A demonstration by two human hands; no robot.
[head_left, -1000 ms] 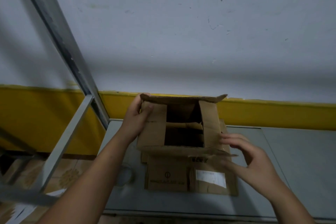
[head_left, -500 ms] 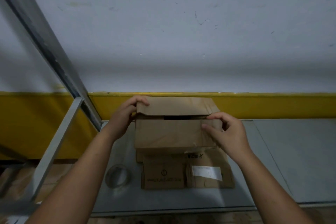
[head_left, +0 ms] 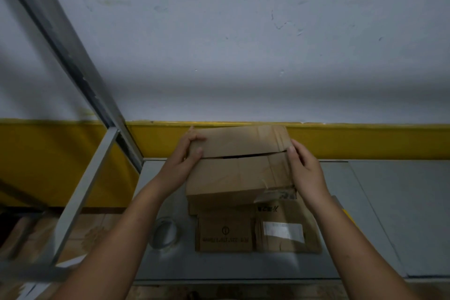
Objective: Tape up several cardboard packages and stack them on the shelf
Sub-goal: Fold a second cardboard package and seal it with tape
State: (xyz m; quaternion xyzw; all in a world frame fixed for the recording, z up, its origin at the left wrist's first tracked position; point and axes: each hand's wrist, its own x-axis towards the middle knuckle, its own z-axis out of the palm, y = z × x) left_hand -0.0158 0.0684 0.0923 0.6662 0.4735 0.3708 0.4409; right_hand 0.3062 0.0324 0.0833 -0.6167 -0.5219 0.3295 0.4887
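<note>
Head view: a cardboard box [head_left: 239, 173] is held at both ends on the grey shelf [head_left: 394, 204], resting on flattened cardboard [head_left: 224, 232]. Its top flaps are folded down, with a thin dark gap along the seam. The left end is gripped by the left hand [head_left: 183, 162], thumb on the far flap. The right end is clasped by the right hand [head_left: 306, 174], thumb at the seam. A roll of tape [head_left: 165, 232] is seen just beside the flattened cardboard.

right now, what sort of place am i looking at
Probably a storeroom or packing area: a grey metal shelving rack stands by a white and yellow wall, a brown cardboard box sits on flattened cardboard boxes, and a clear tape roll lies beside them.
</note>
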